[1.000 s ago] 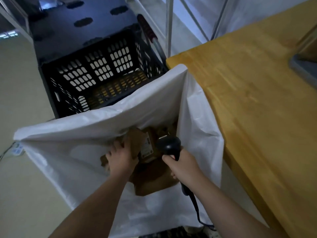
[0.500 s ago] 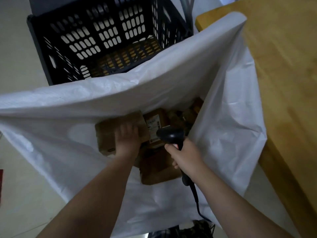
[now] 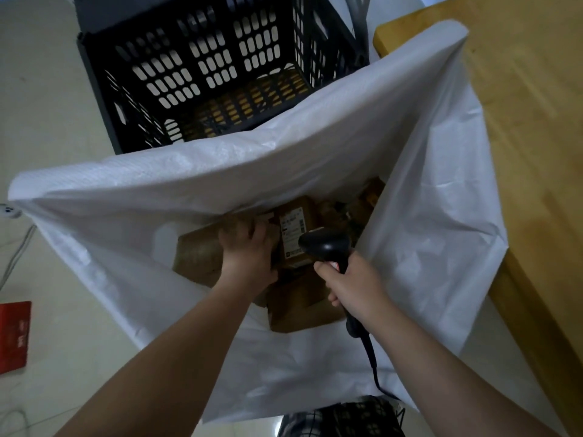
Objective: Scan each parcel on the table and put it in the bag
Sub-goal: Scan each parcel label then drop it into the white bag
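- Change: since the earlier frame the left hand (image 3: 249, 252) has shifted slightly toward 3 o'clock inside the bag, closer to the labelled parcel. The right hand has kept its position.
- Left hand: palm down on a brown parcel (image 3: 198, 257), fingers curled over its far edge, gripping it.
- Right hand (image 3: 353, 285): fully closed round the handle of the black scanner (image 3: 325, 246). The scanner head points toward 12 o'clock, over the labelled parcel (image 3: 295, 234). The cable (image 3: 370, 357) runs off toward 6 o'clock.
- White bag (image 3: 426, 216): mouth open, both hands inside.
- Bag contents: the gripped parcel at 9 o'clock, the labelled parcel at centre, and a lower parcel (image 3: 299, 310) at 6 o'clock. More brown packages at 1 o'clock are partly hidden by the bag's far wall.
- Black crate (image 3: 202, 74): at 12 o'clock, just beyond the bag's far rim. Its contents cannot be determined.
- Wooden table (image 3: 520, 121): at 3 o'clock, with the bag wall against its edge.
- Red object (image 3: 14, 335): flat on the floor at 8 o'clock.
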`<action>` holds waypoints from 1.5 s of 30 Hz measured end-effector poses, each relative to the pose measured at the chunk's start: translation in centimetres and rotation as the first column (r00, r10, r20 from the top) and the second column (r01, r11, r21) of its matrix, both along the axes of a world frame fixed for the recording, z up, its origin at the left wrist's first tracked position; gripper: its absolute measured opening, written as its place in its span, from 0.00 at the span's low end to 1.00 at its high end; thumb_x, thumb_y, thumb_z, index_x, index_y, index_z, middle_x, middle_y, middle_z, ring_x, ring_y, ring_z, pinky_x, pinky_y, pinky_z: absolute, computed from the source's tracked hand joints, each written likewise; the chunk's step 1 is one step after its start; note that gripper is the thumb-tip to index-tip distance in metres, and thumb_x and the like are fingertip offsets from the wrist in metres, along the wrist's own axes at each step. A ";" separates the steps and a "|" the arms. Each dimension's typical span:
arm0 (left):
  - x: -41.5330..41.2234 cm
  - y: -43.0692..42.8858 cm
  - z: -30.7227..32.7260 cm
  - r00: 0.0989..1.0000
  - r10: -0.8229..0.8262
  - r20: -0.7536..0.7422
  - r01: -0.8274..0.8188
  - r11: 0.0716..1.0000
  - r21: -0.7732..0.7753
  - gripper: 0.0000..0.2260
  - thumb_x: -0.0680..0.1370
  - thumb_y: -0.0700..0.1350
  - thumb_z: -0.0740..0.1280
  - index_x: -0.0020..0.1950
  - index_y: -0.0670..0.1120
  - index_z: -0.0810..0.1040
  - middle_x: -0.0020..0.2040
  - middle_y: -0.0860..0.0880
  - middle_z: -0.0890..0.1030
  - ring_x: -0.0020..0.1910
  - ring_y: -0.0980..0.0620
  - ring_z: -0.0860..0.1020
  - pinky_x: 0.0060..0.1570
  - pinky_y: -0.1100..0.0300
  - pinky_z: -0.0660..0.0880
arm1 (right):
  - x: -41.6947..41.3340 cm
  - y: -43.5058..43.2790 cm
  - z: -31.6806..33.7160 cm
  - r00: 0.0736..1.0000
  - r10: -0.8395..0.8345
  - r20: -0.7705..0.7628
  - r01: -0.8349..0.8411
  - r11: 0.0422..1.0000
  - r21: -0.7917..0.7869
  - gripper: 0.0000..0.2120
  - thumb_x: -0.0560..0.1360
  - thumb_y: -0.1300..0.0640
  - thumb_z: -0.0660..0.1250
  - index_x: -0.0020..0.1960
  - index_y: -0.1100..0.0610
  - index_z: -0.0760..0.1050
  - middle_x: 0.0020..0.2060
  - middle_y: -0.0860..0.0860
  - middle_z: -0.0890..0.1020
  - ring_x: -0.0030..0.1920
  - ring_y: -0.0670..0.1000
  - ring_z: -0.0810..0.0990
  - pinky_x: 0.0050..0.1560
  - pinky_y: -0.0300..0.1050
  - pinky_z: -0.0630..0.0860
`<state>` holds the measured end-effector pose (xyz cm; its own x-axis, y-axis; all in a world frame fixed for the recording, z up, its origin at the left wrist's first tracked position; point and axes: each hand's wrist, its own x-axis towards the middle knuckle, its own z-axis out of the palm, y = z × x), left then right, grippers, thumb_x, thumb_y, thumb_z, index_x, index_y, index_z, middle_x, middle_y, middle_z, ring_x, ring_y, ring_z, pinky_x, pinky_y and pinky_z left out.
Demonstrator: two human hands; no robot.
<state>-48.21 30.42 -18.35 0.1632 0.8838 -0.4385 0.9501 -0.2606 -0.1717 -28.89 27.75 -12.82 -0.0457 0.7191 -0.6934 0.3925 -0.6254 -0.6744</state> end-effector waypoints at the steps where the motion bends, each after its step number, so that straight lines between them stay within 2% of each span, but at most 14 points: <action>1: -0.3 -0.3 0.2 0.999 0.046 -0.003 -0.047 0.998 -0.040 0.35 0.70 0.60 0.70 0.73 0.47 0.65 0.71 0.44 0.63 0.64 0.37 0.63 0.56 0.42 0.69 | -0.2 -0.1 0.1 1.000 0.006 -0.006 -0.006 1.000 0.003 0.11 0.76 0.50 0.67 0.55 0.52 0.72 0.36 0.50 0.80 0.34 0.49 0.80 0.45 0.50 0.81; 3: -0.6 -0.9 1.0 0.995 0.059 -0.083 -0.063 0.997 -0.040 0.32 0.75 0.59 0.66 0.74 0.47 0.62 0.72 0.45 0.58 0.64 0.38 0.64 0.51 0.48 0.70 | -0.7 -0.2 0.4 1.000 0.016 -0.014 -0.016 1.000 0.004 0.12 0.76 0.49 0.67 0.57 0.52 0.72 0.37 0.50 0.80 0.35 0.50 0.81 0.46 0.52 0.81; 6: -0.7 -0.8 2.0 0.981 0.167 -0.103 -0.167 0.986 0.010 0.29 0.76 0.49 0.65 0.73 0.44 0.60 0.68 0.41 0.61 0.60 0.36 0.67 0.44 0.52 0.72 | -1.2 -0.5 0.8 0.999 -0.013 -0.041 0.013 1.000 -0.013 0.16 0.76 0.49 0.67 0.61 0.55 0.71 0.38 0.52 0.80 0.34 0.49 0.81 0.41 0.47 0.81; 10: -1.8 -0.7 4.2 0.978 0.209 0.008 -0.208 0.967 0.146 0.30 0.62 0.47 0.77 0.61 0.41 0.75 0.58 0.35 0.73 0.44 0.34 0.75 0.34 0.45 0.76 | -1.8 -0.9 1.4 0.997 -0.033 -0.066 0.032 0.999 -0.017 0.17 0.77 0.51 0.67 0.62 0.56 0.71 0.39 0.51 0.79 0.34 0.48 0.80 0.37 0.41 0.77; 12: -2.2 -2.0 4.4 0.947 0.296 0.127 -0.310 0.943 0.117 0.30 0.68 0.49 0.74 0.67 0.43 0.70 0.66 0.36 0.68 0.53 0.32 0.72 0.44 0.40 0.75 | -2.2 -1.1 1.6 0.996 -0.015 -0.086 0.015 1.000 0.002 0.14 0.77 0.51 0.67 0.60 0.53 0.71 0.38 0.50 0.79 0.34 0.48 0.79 0.37 0.42 0.78; 14: -2.6 -4.0 3.8 0.901 0.411 0.139 -0.418 0.908 0.028 0.28 0.76 0.49 0.66 0.73 0.46 0.62 0.75 0.39 0.55 0.67 0.33 0.61 0.61 0.39 0.67 | -2.5 -1.1 1.6 0.996 0.033 -0.081 -0.031 0.999 0.024 0.07 0.77 0.50 0.67 0.52 0.45 0.70 0.38 0.49 0.79 0.34 0.47 0.79 0.38 0.42 0.78; 17: -3.9 -4.9 1.5 0.907 0.412 -0.089 -0.418 0.904 -0.083 0.27 0.81 0.42 0.55 0.78 0.47 0.49 0.78 0.39 0.44 0.75 0.34 0.47 0.74 0.40 0.48 | -2.7 -0.9 1.2 0.995 0.082 -0.065 -0.078 0.995 0.056 0.10 0.77 0.50 0.67 0.44 0.41 0.66 0.35 0.48 0.79 0.33 0.46 0.78 0.38 0.41 0.77; 19: -3.7 -3.6 0.4 0.895 0.401 -0.197 -0.428 0.895 -0.124 0.26 0.82 0.42 0.51 0.79 0.44 0.45 0.78 0.36 0.48 0.76 0.35 0.49 0.75 0.43 0.49 | -2.7 -0.6 0.7 0.996 0.066 -0.063 -0.061 0.996 0.069 0.09 0.76 0.50 0.67 0.46 0.42 0.67 0.36 0.48 0.79 0.34 0.46 0.79 0.41 0.45 0.79; 24: -1.8 0.0 -1.6 0.852 0.374 -0.367 -0.441 0.890 -0.117 0.21 0.84 0.42 0.48 0.77 0.38 0.51 0.73 0.29 0.57 0.70 0.31 0.64 0.67 0.44 0.66 | -2.8 -0.5 -0.7 0.996 0.089 -0.030 -0.086 0.993 0.082 0.08 0.76 0.50 0.68 0.50 0.44 0.69 0.39 0.48 0.79 0.36 0.47 0.80 0.42 0.45 0.79; 27: -1.2 0.2 -1.0 0.850 0.349 -0.393 -0.443 0.878 -0.178 0.22 0.84 0.43 0.51 0.77 0.39 0.53 0.72 0.30 0.60 0.68 0.33 0.67 0.64 0.46 0.70 | -2.6 -0.6 -0.8 0.996 0.085 -0.016 -0.084 0.994 0.069 0.10 0.76 0.50 0.68 0.54 0.48 0.70 0.39 0.48 0.79 0.35 0.47 0.80 0.39 0.44 0.79; 31: -0.5 0.7 2.0 0.913 0.327 -0.246 -0.369 0.916 -0.154 0.23 0.80 0.44 0.59 0.74 0.44 0.60 0.68 0.40 0.65 0.64 0.41 0.70 0.49 0.51 0.74 | -1.3 -0.8 0.8 0.998 0.056 0.010 -0.057 0.994 0.094 0.12 0.76 0.50 0.68 0.57 0.50 0.70 0.40 0.49 0.79 0.38 0.49 0.81 0.44 0.48 0.81; 36: 3.9 0.5 7.7 0.993 0.112 -0.037 -0.114 0.990 -0.082 0.17 0.81 0.46 0.59 0.69 0.44 0.67 0.65 0.41 0.69 0.61 0.42 0.71 0.54 0.51 0.71 | 1.6 -1.0 4.7 0.999 -0.026 0.036 0.019 0.984 0.179 0.09 0.76 0.49 0.68 0.53 0.48 0.71 0.42 0.49 0.79 0.45 0.53 0.81 0.51 0.55 0.80; 40: 8.7 0.9 12.4 0.996 -0.063 0.065 0.066 0.997 -0.041 0.15 0.81 0.47 0.57 0.68 0.44 0.68 0.64 0.42 0.71 0.62 0.41 0.71 0.56 0.50 0.70 | 5.5 -2.1 8.4 0.990 -0.109 0.093 0.083 0.965 0.247 0.08 0.75 0.51 0.68 0.44 0.44 0.68 0.38 0.49 0.79 0.42 0.53 0.81 0.43 0.48 0.79; 45: 15.1 1.2 17.5 0.941 -0.294 0.165 0.283 0.955 0.089 0.11 0.82 0.47 0.56 0.63 0.45 0.69 0.59 0.44 0.73 0.58 0.43 0.72 0.48 0.53 0.67 | 12.0 -4.4 12.3 0.940 -0.210 0.267 0.121 0.941 0.316 0.10 0.74 0.55 0.67 0.37 0.52 0.67 0.30 0.50 0.75 0.32 0.52 0.77 0.34 0.42 0.68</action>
<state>-33.08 31.62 -0.87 0.4845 0.8122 -0.3249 0.8521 -0.5222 -0.0348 -16.84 23.36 -0.52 0.2644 0.8698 -0.4166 0.5078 -0.4928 -0.7066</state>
